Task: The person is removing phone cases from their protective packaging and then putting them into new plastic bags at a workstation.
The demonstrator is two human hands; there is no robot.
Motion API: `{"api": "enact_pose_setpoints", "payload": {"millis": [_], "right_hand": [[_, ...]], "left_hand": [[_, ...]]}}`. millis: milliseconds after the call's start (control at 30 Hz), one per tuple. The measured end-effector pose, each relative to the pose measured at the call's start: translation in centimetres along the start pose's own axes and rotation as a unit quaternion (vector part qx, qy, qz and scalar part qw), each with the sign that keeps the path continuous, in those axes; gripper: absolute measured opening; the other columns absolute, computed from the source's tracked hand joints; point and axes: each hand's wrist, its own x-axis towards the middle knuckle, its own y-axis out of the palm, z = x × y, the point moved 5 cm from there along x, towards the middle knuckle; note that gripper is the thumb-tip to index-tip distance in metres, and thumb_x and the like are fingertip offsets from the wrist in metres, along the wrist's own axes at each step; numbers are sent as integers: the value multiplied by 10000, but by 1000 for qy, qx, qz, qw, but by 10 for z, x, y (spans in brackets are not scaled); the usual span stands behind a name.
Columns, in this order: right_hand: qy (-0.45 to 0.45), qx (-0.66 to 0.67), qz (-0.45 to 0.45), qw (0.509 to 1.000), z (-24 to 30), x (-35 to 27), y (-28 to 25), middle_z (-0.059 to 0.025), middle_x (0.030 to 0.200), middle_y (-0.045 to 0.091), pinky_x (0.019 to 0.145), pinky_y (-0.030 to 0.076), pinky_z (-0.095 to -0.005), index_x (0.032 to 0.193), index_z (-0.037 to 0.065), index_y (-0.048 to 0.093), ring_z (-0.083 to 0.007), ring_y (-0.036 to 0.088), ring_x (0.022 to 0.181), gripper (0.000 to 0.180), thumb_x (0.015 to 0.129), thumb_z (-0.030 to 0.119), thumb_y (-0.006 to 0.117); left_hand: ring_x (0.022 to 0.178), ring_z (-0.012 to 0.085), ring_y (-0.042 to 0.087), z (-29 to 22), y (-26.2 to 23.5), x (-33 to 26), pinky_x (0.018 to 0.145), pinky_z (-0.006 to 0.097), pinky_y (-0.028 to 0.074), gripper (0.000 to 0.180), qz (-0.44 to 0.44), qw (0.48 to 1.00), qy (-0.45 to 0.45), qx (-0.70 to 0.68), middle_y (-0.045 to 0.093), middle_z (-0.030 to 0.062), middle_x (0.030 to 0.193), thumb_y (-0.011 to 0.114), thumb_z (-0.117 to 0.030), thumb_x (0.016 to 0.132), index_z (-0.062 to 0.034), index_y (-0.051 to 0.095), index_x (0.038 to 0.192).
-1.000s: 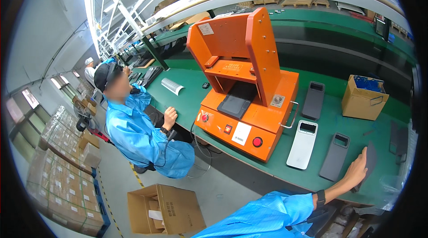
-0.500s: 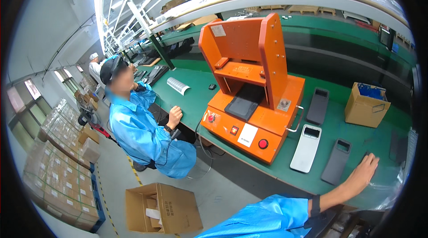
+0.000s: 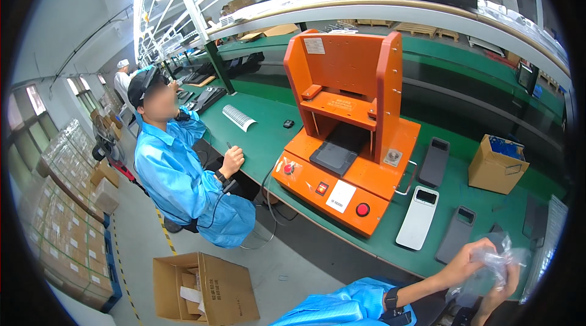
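At the lower right, my left hand (image 3: 467, 264) pinches a crumpled clear plastic bag (image 3: 499, 260). My right hand (image 3: 504, 286) is closed on the same bag from its other side, partly hidden behind the film. What the bag contains, if anything, I cannot make out. Just left of my hands a dark grey housing (image 3: 455, 235) with a window at its top end lies on the green bench (image 3: 383, 242). Beside it lie a white housing (image 3: 417, 221) of similar shape and another dark grey one (image 3: 434, 162).
An orange press (image 3: 342, 72) stands mid-bench with a black flat part (image 3: 335, 152) in it. A cardboard box (image 3: 498, 166) with blue contents stands at the right. A co-worker in a blue coat (image 3: 177, 170) sits to the left. An open carton (image 3: 229, 289) is on the floor.
My left hand has come off the bench and moved down and left. My right hand has come into view, and both hands now hold the plastic bag. The view has shifted slightly.
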Motion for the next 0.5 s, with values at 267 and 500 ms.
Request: {"api": "enact_pose_setpoints", "payload": {"millis": [267,500], "right_hand": [[101,4,111,989,49,11,85,-114,1020,636,826,455,-315,1171,-76,585,-202,598,950,374,867,142,579],[54,-93,177,978,59,-14,112,-258,1295,502,1005,371,-406,1219,-124,538,-349,514,1172,402,953,176,523]], "left_hand": [[1001,99,523,-23,-16,-10,911,254,413,162,-92,967,85,-220,544,45,1030,455,-154,969,-61,514,1088],[633,52,393,-39,-50,-2,579,200,362,159,-231,901,130,-342,404,-35,735,400,-180,1002,-114,446,865]]}}
